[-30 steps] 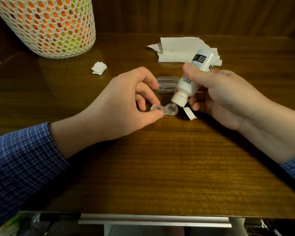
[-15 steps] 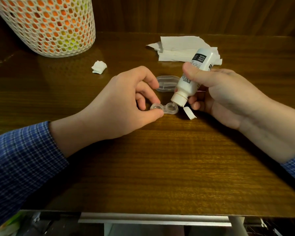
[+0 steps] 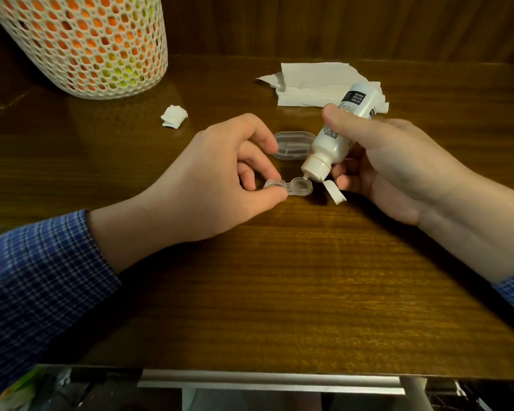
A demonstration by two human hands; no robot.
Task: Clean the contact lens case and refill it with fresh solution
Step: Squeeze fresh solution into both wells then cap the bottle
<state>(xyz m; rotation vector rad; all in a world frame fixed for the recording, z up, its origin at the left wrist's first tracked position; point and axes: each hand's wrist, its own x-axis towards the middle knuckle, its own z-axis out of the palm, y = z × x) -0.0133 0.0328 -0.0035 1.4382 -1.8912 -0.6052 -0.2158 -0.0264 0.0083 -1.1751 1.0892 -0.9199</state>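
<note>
Two hands [image 3: 217, 176], one bottle [image 3: 336, 134], one case [image 3: 291, 186]

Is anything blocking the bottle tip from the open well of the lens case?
Nothing visible. The bottle nozzle, tilted in the right hand, hangs just above the right well of the lens case; the left hand pinches the other end.

basket [image 3: 80, 46] cut off at top edge, bottle [image 3: 336, 134] label too small to read
</note>
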